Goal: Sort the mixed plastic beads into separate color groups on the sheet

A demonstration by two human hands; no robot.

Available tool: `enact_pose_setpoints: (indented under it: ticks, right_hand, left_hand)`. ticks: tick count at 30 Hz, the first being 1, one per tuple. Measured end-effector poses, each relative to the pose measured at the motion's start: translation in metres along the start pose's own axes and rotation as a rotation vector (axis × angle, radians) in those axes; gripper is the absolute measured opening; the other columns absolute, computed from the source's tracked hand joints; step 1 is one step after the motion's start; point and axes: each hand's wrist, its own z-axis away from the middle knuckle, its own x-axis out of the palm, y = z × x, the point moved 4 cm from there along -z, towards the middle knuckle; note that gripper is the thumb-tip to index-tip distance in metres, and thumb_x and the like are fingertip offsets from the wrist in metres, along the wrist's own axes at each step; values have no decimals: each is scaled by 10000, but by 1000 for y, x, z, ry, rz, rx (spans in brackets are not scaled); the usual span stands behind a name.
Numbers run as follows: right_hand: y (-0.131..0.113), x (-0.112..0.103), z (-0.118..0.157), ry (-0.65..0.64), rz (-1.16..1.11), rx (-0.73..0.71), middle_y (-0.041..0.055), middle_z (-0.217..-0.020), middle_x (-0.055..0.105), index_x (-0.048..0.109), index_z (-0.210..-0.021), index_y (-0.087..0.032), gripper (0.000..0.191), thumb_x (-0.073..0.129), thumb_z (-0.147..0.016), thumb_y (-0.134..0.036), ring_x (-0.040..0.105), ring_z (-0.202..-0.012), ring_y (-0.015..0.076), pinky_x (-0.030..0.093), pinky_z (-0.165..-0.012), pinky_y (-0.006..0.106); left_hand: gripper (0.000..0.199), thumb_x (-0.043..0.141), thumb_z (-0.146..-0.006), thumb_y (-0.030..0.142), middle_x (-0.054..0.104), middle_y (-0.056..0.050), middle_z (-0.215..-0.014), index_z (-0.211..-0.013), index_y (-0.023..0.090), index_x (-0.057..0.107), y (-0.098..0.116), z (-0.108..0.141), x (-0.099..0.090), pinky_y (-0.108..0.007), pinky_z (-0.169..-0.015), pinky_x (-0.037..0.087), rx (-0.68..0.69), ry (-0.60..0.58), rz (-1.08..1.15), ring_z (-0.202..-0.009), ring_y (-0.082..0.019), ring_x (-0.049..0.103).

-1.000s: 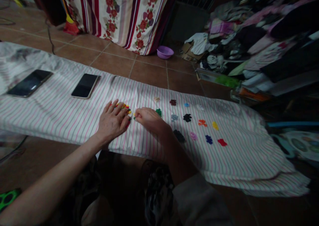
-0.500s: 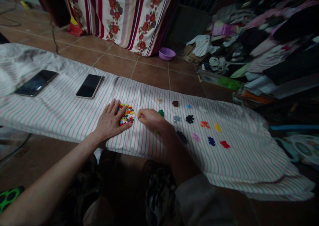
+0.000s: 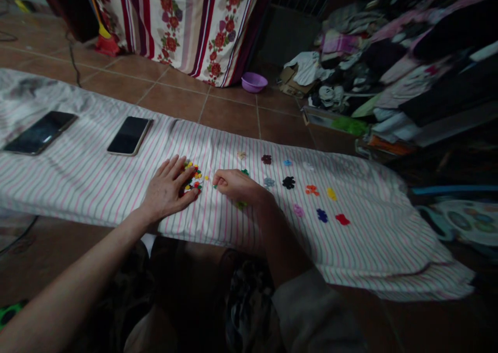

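My left hand [image 3: 165,189] lies with its fingers spread over the left side of a mixed pile of small coloured pieces [image 3: 197,175], covering part of it. Just right of the pile, my right hand [image 3: 237,184] is closed in a pinch, and a small green piece [image 3: 215,187] shows at its fingertips. A single yellow piece [image 3: 206,178] lies between pile and hand. Partly behind my right hand are a green cluster [image 3: 245,172] and a lime cluster [image 3: 241,205]. Grey pieces [image 3: 268,182] and black pieces [image 3: 288,182] sit further right.
More single-colour clusters, such as orange pieces [image 3: 312,190] and red pieces [image 3: 343,219], lie on the striped cloth [image 3: 369,249]. Two phones, one nearer [image 3: 129,136] and one farther left [image 3: 41,132], rest on it too. A purple basin [image 3: 254,82] stands on the floor beyond.
The mixed pile looks smaller and more covered by my left hand. A green piece now shows at my right fingertips. The view has shifted slightly, moving the scene left.
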Motion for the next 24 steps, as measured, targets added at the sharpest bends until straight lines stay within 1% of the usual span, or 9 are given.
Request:
enact_pose_setpoints:
  ticks: [3,7,12,18,21,24]
  right_hand:
    - [6,-7,6,1,-13,35,6,-816,659,676,-940,-192,287,489,-740,-110,537,-711,121,349,-633,206]
    - [14,-22,17,-6,-60,54,-3,-765,638,699,-916,-181,286,486,-739,-108,523,-682,110,346,-635,204]
    - [34,-38,27,67,-127,73,-2,-737,627,699,-889,-150,240,515,-737,-129,523,-676,108,353,-631,207]
    - [55,-43,37,17,-250,163,6,-703,625,667,-898,-131,201,542,-741,-140,540,-644,111,368,-584,198]
    - [64,-47,39,87,-258,194,12,-709,627,659,-921,-129,200,531,-768,-144,535,-629,107,358,-568,196]
    - [72,-48,38,183,-183,217,10,-723,628,671,-899,-144,176,547,-774,-147,523,-632,105,346,-577,200]
  left_hand:
    - [587,546,-822,547,383,-54,-1494,-1346,305,441,2,0,-1,-502,-1131,261,22,4,8,-1397,-303,295]
    - [634,556,-796,595,402,-68,-1481,-1339,283,457,4,-1,-1,-491,-1136,260,54,-21,7,-1401,-305,286]
    - [637,529,-796,631,411,-95,-1470,-1302,246,495,4,-1,1,-474,-1144,257,99,-29,-41,-1409,-293,273]
    - [668,521,-788,657,400,-103,-1476,-1309,240,485,3,-1,5,-496,-1142,260,115,-44,-41,-1408,-300,272]
    - [658,522,-793,647,402,-99,-1475,-1314,247,478,3,-1,6,-505,-1139,264,117,-57,-42,-1407,-303,273]
    - [648,520,-800,637,410,-105,-1470,-1310,240,480,3,-1,7,-506,-1135,272,118,-57,-51,-1406,-307,275]
